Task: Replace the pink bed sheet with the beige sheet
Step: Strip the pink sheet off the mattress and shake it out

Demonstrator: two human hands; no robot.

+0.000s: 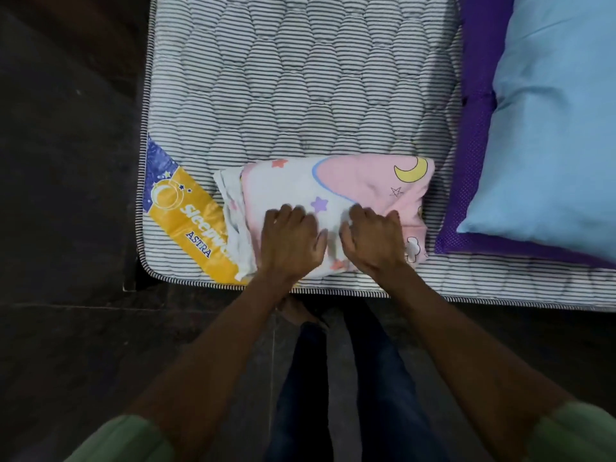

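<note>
Your fingers were curled on both hands, the tips pressed down into the folded pink sheet (336, 201). Whether they pinched the cloth, I cannot tell. Your left hand (289, 240) and your right hand (373, 240) lay close beside each other on the near part of the bundle. The sheet rested on the bare striped mattress (300, 95), near its front edge, partly over the yellow label (191, 221). At the right, a blue pillow (546, 128) lay on a purple cloth (480, 78).
</note>
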